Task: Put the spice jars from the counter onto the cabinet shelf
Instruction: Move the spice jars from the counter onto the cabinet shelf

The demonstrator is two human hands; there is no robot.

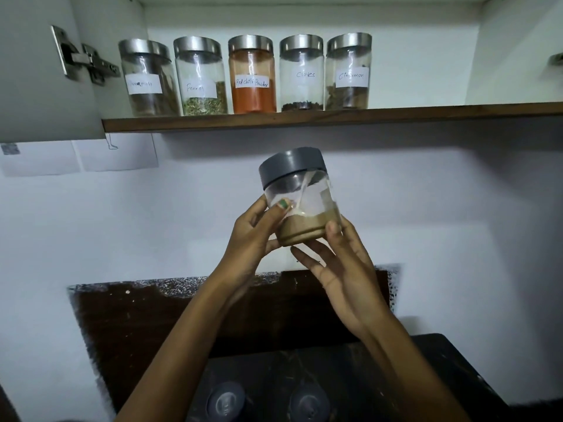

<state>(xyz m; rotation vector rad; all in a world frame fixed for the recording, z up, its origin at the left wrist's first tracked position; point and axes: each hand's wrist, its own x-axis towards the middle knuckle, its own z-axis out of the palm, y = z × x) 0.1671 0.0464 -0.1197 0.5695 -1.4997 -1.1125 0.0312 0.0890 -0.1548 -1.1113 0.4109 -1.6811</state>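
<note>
A clear spice jar [300,197] with a grey lid, a white label and brown powder at its bottom is held up in the air below the shelf, tilted a little. My left hand [254,239] grips its left side with thumb on the front. My right hand [338,269] cups its lower right side, fingers under the base. On the wooden cabinet shelf [396,115] stands a row of several steel-lidded jars, among them fennel [201,77], red chilli powder [252,76], cloves [301,73] and cinnamon [348,71]. Two grey-lidded jars [225,402] [310,402] stand on the dark counter [426,376] below.
The cabinet door [36,71] hangs open at the left with its metal hinge [85,60]. The shelf has bare room to the right of the cinnamon jar. Paper sheets [118,152] are stuck on the white wall.
</note>
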